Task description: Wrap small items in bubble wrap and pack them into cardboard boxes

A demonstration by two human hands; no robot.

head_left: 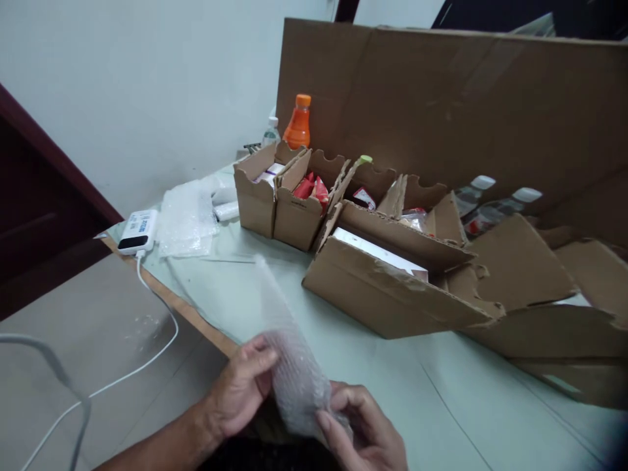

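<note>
Between my two hands is a bubble wrap bag, slightly blurred, its narrow end pointing up and away over the table's front edge. My left hand pinches its left side, thumb on top. Lower down, my right hand grips the near right corner between thumb and fingers. Whether anything is inside the bag I cannot tell. More bubble wrap bags lie in a flat stack on the table's left part.
A white power bank with a white cable hanging off the edge sits at the left. Cardboard boxes holding packets stand across the table. Behind them are an orange bottle, clear bottles and a tall cardboard panel.
</note>
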